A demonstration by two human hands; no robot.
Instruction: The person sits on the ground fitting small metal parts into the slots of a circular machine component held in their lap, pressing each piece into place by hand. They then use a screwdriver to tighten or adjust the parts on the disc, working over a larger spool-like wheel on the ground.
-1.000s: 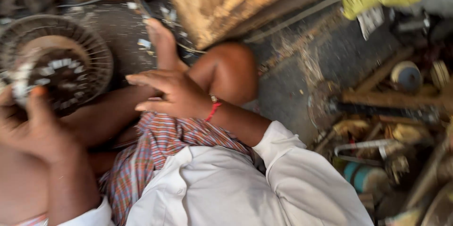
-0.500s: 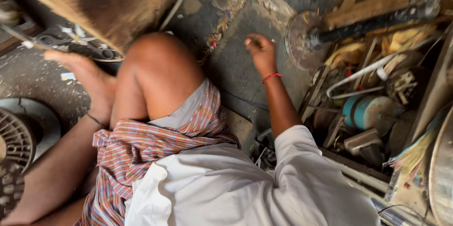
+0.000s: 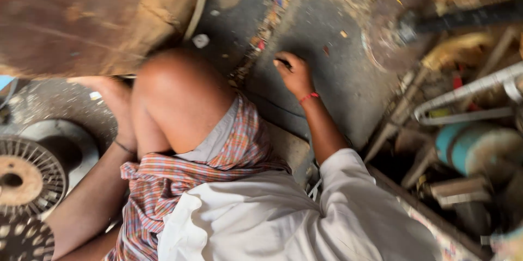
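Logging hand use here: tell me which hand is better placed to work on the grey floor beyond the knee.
Right. The right hand rests on that grey floor; the left hand sits back beside the knee, near the wooden board.

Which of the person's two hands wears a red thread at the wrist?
The right hand, stretched out to the dark grey floor; the left hand, beside the bare knee, wears a thin dark band.

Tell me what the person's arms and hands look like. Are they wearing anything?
Both hands are bare, with no gloves. The right hand has a thin red thread band around its wrist, and a loose white sleeve covers the upper arm. The left hand has a thin dark band on its wrist; that forearm is uncovered.
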